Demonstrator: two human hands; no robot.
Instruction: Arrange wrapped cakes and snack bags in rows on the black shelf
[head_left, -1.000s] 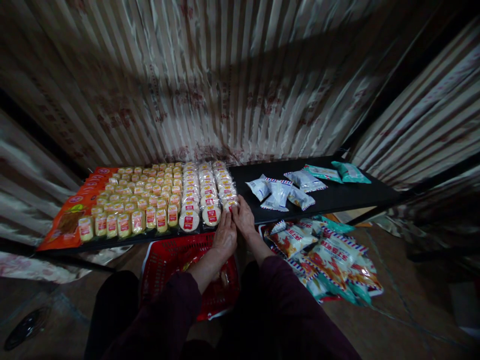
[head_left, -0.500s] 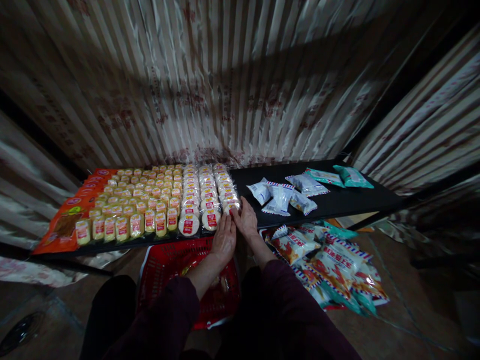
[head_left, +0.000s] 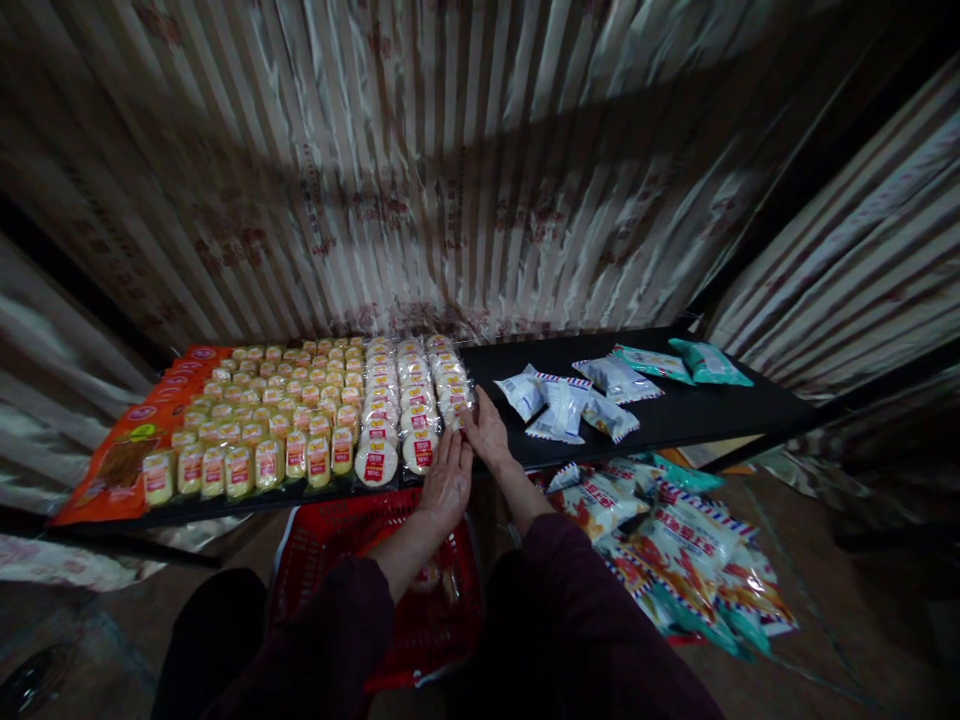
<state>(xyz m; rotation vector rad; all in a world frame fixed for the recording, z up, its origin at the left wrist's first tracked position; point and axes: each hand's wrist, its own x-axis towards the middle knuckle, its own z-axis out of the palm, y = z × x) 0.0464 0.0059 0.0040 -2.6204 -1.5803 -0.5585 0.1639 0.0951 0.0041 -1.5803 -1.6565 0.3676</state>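
Observation:
Both my hands rest at the front edge of a black shelf (head_left: 697, 415). My left hand (head_left: 448, 480) lies with fingers stretched out, its tips touching the nearest round wrapped cake (head_left: 421, 452). My right hand (head_left: 487, 432) is also flat, fingers against the right end of the rows of round wrapped cakes (head_left: 442, 385). Neither hand grips anything. Left of those rows lie several rows of small yellow wrapped cakes (head_left: 270, 415).
Orange packets (head_left: 127, 455) lie at the shelf's far left. White and blue packets (head_left: 559, 405) and two teal packets (head_left: 679, 362) sit to the right. A red basket (head_left: 337, 545) stands below. Colourful snack bags (head_left: 675, 545) are piled on the floor. Striped curtain behind.
The view has shifted slightly; both hands stay by the right end of the round cakes, the fingers flattening a little against them.

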